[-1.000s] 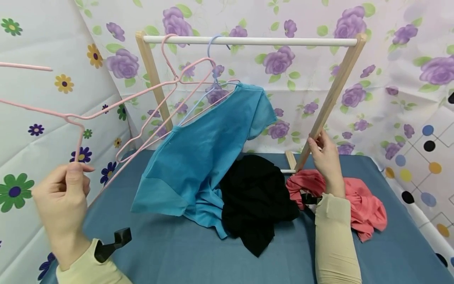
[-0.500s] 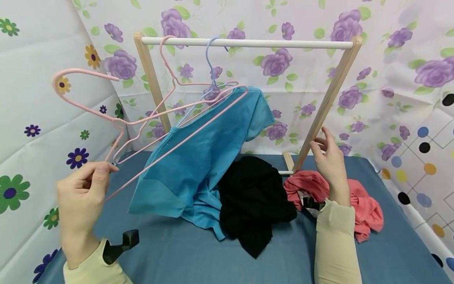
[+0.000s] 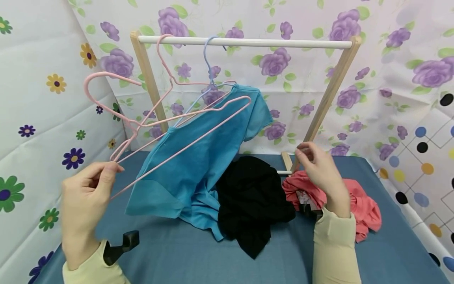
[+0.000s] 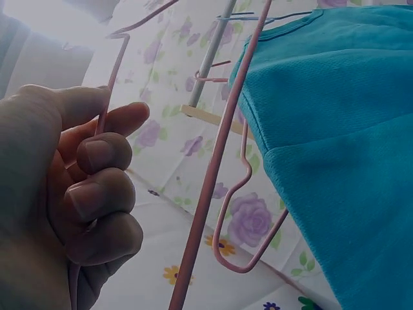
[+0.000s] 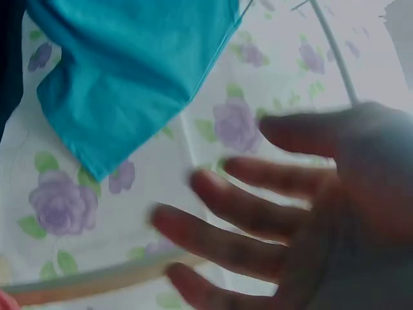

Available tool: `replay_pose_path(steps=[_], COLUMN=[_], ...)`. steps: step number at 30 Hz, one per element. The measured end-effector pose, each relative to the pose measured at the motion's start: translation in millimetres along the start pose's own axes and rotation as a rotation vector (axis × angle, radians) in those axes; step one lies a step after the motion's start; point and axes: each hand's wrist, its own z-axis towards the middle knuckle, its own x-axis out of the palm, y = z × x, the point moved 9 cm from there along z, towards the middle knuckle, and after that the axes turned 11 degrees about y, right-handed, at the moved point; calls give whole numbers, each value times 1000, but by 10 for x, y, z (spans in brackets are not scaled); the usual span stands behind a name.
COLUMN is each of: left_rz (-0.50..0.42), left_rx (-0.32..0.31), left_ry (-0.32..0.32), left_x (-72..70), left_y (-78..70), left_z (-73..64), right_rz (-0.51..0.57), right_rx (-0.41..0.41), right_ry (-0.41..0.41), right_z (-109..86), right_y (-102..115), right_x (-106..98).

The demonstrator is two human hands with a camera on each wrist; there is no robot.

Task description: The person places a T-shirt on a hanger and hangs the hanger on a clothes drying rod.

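My left hand pinches one side of a pink clothes hanger between thumb and curled fingers, its hook up and its far end in front of a blue T-shirt. That shirt hangs from a blue hanger on the rack's white rail. Another pink hanger hangs on the rail to its left. Near the rack's right wooden post, my right hand is apart from it, holding nothing. The right wrist view shows those fingers spread and loosely bent.
A crumpled black garment lies on the blue-covered table, right of the shirt. Beyond it, a coral-red garment lies partly behind my right forearm. Flower-printed cloth stands behind the rack.
The pink hanger has swung right and inward with my left hand, coming in front of the blue shirt. My right hand has let go of the rack's post and moved slightly left and down.
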Motion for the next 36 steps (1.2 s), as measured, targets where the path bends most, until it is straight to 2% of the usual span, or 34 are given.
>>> replay_pose_path(steps=[3, 5, 8, 11, 14, 18, 25, 32, 36], left_rz=[61, 77, 95, 114, 127, 141, 162, 161, 173], left_rx=[-3, 16, 38, 46, 47, 41, 41, 55, 59], left_ry=[8, 13, 26, 35, 51, 79, 131, 171, 185], left_x=[27, 50, 88, 120, 158, 225, 359, 480, 517], left_y=[11, 2, -10, -16, -28, -41, -55, -51, -54], left_z=[3, 10, 18, 27, 39, 52, 67, 95, 109], right_rz=[-55, -91, -128, -164, -243, -362, -440, -476, -440], right_rx=[-45, -79, -137, -133, -71, 34, 170, 215, 215], right_ry=[171, 253, 339, 406, 430, 412, 441, 482, 549], right_z=[18, 34, 81, 138, 204, 278, 343, 376, 347], right_y=[107, 179, 292, 347, 336, 275, 156, 93, 74], right_x=[239, 392, 611, 820, 998, 1169, 1407, 1545, 1609])
